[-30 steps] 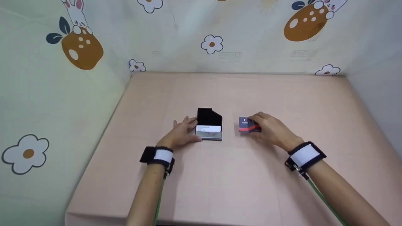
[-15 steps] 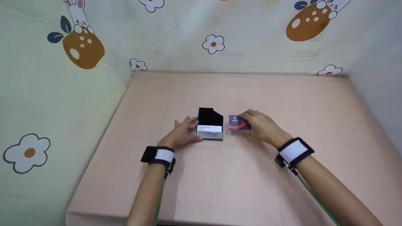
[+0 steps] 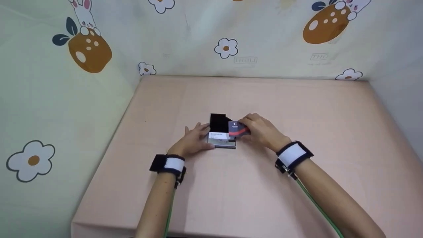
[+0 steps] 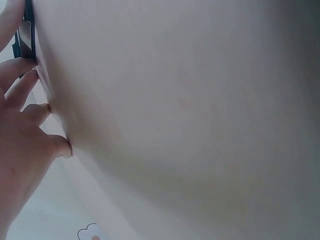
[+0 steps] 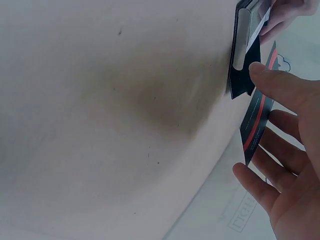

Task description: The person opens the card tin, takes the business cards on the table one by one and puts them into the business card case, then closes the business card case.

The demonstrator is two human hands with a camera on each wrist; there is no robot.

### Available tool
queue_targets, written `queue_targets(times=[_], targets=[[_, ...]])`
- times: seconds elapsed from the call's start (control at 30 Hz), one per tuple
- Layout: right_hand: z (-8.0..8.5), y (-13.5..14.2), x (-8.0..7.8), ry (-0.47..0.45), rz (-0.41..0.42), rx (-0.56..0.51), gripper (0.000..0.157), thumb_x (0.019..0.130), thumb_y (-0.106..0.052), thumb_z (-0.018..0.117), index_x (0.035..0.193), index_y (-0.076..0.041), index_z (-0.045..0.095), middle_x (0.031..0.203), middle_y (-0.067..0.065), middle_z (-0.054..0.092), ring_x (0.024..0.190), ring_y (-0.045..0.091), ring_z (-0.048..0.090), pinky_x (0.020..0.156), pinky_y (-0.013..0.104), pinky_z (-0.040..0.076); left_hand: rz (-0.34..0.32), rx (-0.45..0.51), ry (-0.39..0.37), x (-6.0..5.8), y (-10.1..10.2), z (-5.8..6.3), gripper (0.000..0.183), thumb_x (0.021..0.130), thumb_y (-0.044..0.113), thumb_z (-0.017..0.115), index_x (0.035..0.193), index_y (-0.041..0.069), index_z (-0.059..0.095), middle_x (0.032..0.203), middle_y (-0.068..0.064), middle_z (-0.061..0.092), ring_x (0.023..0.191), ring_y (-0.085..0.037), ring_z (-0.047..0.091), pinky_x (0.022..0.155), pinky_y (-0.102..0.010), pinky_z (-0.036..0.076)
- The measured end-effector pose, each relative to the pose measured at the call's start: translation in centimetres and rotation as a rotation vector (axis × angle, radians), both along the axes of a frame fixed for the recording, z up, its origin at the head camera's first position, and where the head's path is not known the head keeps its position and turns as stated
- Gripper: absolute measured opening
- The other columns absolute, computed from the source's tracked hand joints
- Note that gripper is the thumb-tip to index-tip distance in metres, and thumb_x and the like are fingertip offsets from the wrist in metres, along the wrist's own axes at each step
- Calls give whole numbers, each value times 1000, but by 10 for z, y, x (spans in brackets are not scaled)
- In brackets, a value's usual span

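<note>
Near the middle of the table lies a business card case [image 3: 218, 123] with its black lid raised. A white card [image 3: 216, 136] sits inside, above the case's silver front. My left hand [image 3: 191, 141] steadies the case at its left side, thumb at the lower corner and fingers along the edge. Between thumb and fingers, my right hand [image 3: 262, 130] pinches a dark blue business card [image 3: 234, 129] with a red stripe. That card overlaps the right part of the case in the head view. The right wrist view shows its far end beside the lid, tilted.
A pink cloth covers the table [image 3: 251, 191]. Behind and to the left hangs a pale curtain [image 3: 185, 49] printed with flowers and rabbits. Each wrist wears a black-and-white strap [image 3: 292, 154] with a green cable [image 3: 319, 208] trailing toward the front.
My right hand has moved left with the blue card, from beside the case to over its right part. The left hand and the case have stayed in place.
</note>
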State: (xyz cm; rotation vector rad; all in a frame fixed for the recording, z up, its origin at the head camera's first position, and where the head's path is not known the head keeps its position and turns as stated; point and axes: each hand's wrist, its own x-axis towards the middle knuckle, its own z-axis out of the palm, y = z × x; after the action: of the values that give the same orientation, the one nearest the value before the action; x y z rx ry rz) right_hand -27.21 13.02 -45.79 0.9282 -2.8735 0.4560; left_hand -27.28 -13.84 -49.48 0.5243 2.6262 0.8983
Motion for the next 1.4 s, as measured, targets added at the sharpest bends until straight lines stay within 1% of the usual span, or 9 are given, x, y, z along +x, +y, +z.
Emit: queue_targets(times=[0.07,0.23,0.4,0.6,0.83,1.07,1.23,1.4], targets=[[-1,-4,-1,-3,3,-5,52,73,-21,77,119,-5,59,113,12,59,103,25,53,89,40,48,0,1,6,0,0,-1,75,78,38,69,141,16,34,152,4,25,144,-27,5,112,-58,-10],[-4,-10,-4,-19,-5,-11,52,73,-19,77,119,-5,59,112,11,59,102,24,52,90,38,48,-5,-5,10,1,1,0,74,79,37,69,141,15,36,152,3,24,144,-27,5,112,-58,-10],[-8,-18,-6,-24,5,3,52,75,-23,75,121,-5,58,113,11,59,102,23,53,89,37,49,-4,-3,3,1,3,1,74,79,37,69,141,16,34,152,3,24,144,-28,4,112,-58,-10],[-8,-29,-8,-16,25,1,51,78,-25,73,121,-5,58,113,11,59,100,24,53,87,36,50,0,11,-13,0,5,2,77,78,39,69,142,17,32,150,6,28,144,-26,4,112,-56,-13],[-7,-39,-12,-30,-3,2,51,78,-28,73,121,-5,58,112,13,55,101,25,53,86,38,51,5,-5,-30,-1,7,6,78,78,40,68,143,18,31,150,7,26,144,-23,2,113,-53,-13],[-10,-49,-14,-38,-6,24,51,79,-30,71,121,-6,58,110,12,55,100,24,53,86,36,51,11,-19,-30,0,4,5,79,78,43,67,143,20,29,152,5,22,144,-21,1,113,-53,-13],[-11,-58,-15,-78,-18,37,50,79,-27,71,121,-4,58,107,13,56,99,24,53,85,35,51,10,-23,-23,1,2,4,78,78,42,67,143,21,30,151,8,23,144,-22,2,113,-53,-12],[-15,-63,-17,-160,-52,28,48,80,-26,70,121,-5,58,110,12,55,102,25,52,89,36,49,13,-28,-33,1,0,2,77,79,43,67,143,19,31,152,7,21,144,-22,2,113,-53,-13]])
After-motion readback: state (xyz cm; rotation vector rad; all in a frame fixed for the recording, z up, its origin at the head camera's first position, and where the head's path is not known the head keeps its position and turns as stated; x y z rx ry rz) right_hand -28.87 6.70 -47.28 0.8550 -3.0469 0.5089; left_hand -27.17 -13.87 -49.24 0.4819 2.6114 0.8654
